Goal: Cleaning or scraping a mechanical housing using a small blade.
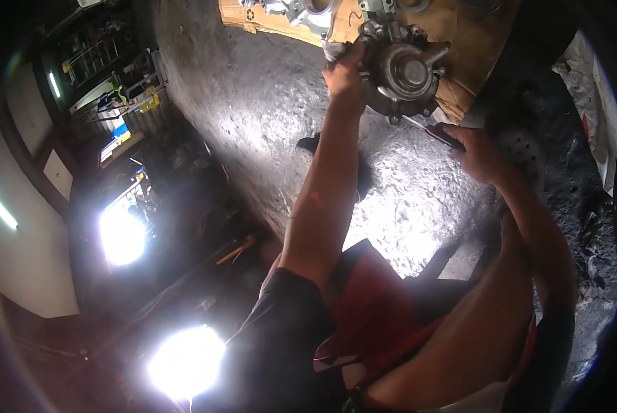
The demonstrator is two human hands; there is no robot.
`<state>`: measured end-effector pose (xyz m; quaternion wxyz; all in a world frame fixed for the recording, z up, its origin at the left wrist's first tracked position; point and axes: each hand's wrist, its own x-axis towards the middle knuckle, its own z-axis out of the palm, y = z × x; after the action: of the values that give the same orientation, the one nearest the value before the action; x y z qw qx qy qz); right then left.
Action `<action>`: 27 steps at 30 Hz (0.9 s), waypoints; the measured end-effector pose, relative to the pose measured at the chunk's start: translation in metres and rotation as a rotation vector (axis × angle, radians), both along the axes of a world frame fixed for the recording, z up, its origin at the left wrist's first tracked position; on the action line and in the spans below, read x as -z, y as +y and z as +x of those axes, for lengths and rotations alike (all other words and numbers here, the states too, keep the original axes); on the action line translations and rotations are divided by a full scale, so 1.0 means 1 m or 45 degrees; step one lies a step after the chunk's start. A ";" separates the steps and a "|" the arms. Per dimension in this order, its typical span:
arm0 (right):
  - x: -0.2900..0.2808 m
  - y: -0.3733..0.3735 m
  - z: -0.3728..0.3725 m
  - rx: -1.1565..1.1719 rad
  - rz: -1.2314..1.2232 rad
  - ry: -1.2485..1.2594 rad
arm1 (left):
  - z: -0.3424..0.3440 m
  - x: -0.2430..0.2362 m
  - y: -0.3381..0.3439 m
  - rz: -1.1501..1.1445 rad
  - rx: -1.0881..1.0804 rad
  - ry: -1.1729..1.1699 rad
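Observation:
A dark grey, greasy metal engine cover (pixel 410 72) with a round raised centre and bolt lugs around its rim is in front of me at the top. My left hand (pixel 344 77) is closed around the cover's left edge, its fingertips partly hidden by the metal. In my right hand (pixel 477 155) is a screwdriver (pixel 443 135) with a dark red handle, gripped from the right. Its thin bright shaft points up and left to the cover's lower rim. Whether the tip touches the rim, I cannot tell.
Cardboard (pixel 463 82) lies under and beside the cover, with silver engine castings (pixel 308 12) at its far edge. Rough grey concrete floor (pixel 253 103) surrounds it. A perforated shoe (pixel 522 148) is near my right hand. Crumpled plastic sheeting (pixel 594 103) lies far right; cluttered shelves (pixel 98 51) stand left.

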<state>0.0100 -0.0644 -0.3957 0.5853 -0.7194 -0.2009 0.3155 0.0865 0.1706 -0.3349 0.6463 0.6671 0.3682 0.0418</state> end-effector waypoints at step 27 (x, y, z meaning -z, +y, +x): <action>-0.038 -0.011 0.008 -0.016 0.081 0.483 | 0.011 -0.023 -0.041 0.620 0.228 -0.138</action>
<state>0.0183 -0.0752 -0.3572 0.6333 -0.6267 -0.1014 0.4425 0.0976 0.1297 -0.3122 0.4866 0.8297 0.2516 0.1075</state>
